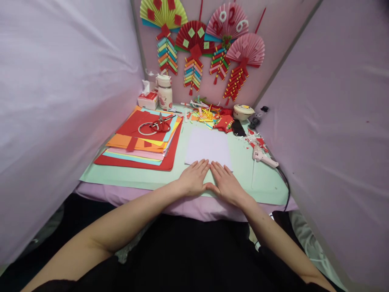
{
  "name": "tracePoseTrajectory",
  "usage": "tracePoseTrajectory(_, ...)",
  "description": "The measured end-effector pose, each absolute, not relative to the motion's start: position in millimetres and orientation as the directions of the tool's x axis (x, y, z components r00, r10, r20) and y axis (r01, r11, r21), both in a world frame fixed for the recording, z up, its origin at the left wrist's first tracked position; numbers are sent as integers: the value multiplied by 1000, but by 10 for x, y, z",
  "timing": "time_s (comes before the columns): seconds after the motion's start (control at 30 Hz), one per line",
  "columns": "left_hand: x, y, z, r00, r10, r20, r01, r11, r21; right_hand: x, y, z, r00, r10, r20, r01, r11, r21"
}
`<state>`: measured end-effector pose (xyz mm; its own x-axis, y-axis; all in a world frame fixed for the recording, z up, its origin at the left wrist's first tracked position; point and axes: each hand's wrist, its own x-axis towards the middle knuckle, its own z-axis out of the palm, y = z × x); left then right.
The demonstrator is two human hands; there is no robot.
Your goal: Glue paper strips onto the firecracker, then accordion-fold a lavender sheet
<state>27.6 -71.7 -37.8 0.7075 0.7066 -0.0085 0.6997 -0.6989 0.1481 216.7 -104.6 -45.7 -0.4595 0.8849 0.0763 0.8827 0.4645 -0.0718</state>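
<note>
A pale lavender sheet of paper (208, 144) lies flat on the mint-green table cover (146, 177) in front of me. My left hand (194, 177) rests flat at the sheet's near edge, its fingertips on the paper. Beside it, my right hand (224, 182) lies flat too, with fingertips at the same edge. The two thumbs meet at their tips, and neither hand grips anything. To the left is a stack of coloured paper (136, 160), with red-handled scissors (161, 125) on top.
A glue gun (263, 157) with a black cord lies at right. Paper scraps (206, 115), a lidded bowl (243, 111) and a dark flat object (238, 128) sit behind the sheet. A bottle (165, 92) and tissue pack (148, 100) stand at back left. Paper fans (194, 38) hang behind.
</note>
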Motion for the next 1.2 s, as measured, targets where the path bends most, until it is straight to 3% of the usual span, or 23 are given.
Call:
tracePoseTrajectory(0.4, -1, -758, -401, 624, 781, 32, 771, -622, 138, 2211, -1087, -465, -430, 902, 51, 899, 432, -65)
tracePoseTrajectory(0.77, -128, -810, -371, 545, 838, 36, 827, -544, 144, 2528, -1261, -518, -268, 962, 57, 963, 269, -15)
tracePoseTrajectory(1.2, -133, -830, -368, 529, 848, 13, 839, -525, 143, 2521, -1304, -545, -188, 978, 89, 981, 191, -25)
